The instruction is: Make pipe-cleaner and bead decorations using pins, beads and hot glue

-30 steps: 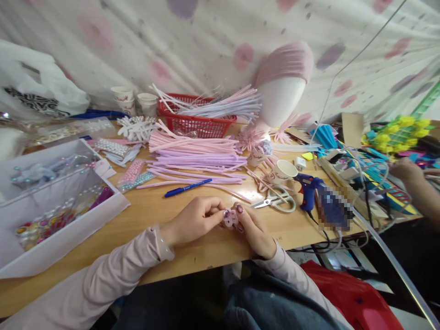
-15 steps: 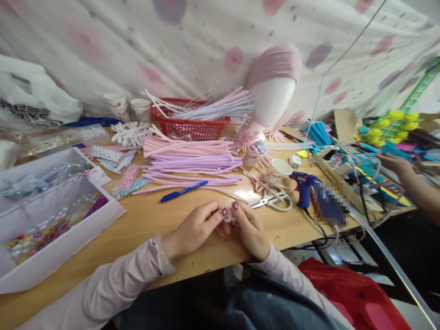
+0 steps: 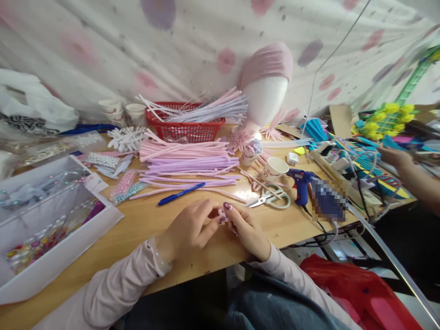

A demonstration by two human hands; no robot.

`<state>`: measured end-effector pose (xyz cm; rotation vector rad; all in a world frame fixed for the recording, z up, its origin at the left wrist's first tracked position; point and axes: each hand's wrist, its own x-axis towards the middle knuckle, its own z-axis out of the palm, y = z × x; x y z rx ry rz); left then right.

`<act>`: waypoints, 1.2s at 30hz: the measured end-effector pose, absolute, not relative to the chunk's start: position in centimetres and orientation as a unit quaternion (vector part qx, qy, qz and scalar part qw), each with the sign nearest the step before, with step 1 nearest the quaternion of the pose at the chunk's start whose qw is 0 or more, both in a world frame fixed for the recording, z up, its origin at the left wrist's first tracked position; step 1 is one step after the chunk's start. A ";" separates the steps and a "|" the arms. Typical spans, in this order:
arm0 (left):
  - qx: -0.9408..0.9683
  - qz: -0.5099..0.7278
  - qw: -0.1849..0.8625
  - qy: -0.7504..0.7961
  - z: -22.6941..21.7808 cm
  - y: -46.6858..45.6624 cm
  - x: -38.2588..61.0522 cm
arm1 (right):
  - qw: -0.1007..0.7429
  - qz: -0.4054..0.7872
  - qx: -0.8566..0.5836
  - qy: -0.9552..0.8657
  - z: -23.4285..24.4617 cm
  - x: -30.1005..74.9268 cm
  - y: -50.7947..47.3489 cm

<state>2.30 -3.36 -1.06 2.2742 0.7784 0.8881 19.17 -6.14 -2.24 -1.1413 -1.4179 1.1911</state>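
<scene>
My left hand (image 3: 192, 224) and my right hand (image 3: 248, 228) meet above the front of the table. Between their fingertips is a small pale pink piece (image 3: 222, 214), mostly covered, so its exact kind is unclear. My right thumb presses on it from above, while my left thumb and fingers pinch its other side. Just beyond my hands lie a blue pen (image 3: 181, 194) and, to the right, scissors (image 3: 271, 198) with pale handles. Bundles of pink pipe cleaners (image 3: 184, 151) and purple pipe cleaners (image 3: 192, 164) lie behind the pen.
At left stands a white box (image 3: 85, 233) of beads. A red basket (image 3: 192, 132) holds more pipe cleaners, near a white head form (image 3: 266, 98). A paper cup (image 3: 276, 168) and blue glue gun (image 3: 301, 185) sit right. Another person's hand (image 3: 395, 158) is at far right.
My left hand has turned slightly, with its fingers shifted on the pale pink piece. My right thumb has moved a little left. The whole view has shifted slightly.
</scene>
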 end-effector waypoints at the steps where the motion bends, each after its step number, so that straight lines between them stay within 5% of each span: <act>1: 0.871 0.329 0.234 0.280 -1.2 -3.3 2.3 | 0.469 0.491 -0.467 -0.567 -2.4 19.2 -6.2; 6: 0.921 0.317 0.002 0.225 -1.9 -3.0 2.4 | 0.470 0.513 -0.462 -0.550 -2.6 19.1 -6.3; 10: 0.926 0.299 -0.041 0.227 -1.9 -2.9 2.4 | 0.477 0.484 -0.463 -0.569 -2.5 18.8 -6.4; 15: 0.906 0.319 0.124 0.250 -1.1 -3.3 2.5 | 0.468 0.347 -0.459 -0.671 -2.2 18.9 -6.6; 24: 0.617 0.241 0.690 0.292 -0.2 -3.4 2.6 | 0.399 0.074 -0.423 -0.810 -2.3 19.8 -6.2; 32: 0.579 0.287 0.699 0.307 -0.9 -3.8 2.9 | 0.467 0.405 -0.443 -0.649 -2.8 19.0 -6.4; 36: 0.617 0.294 0.667 0.295 -1.0 -3.9 2.9 | 0.494 0.455 -0.448 -0.591 -3.3 18.8 -6.2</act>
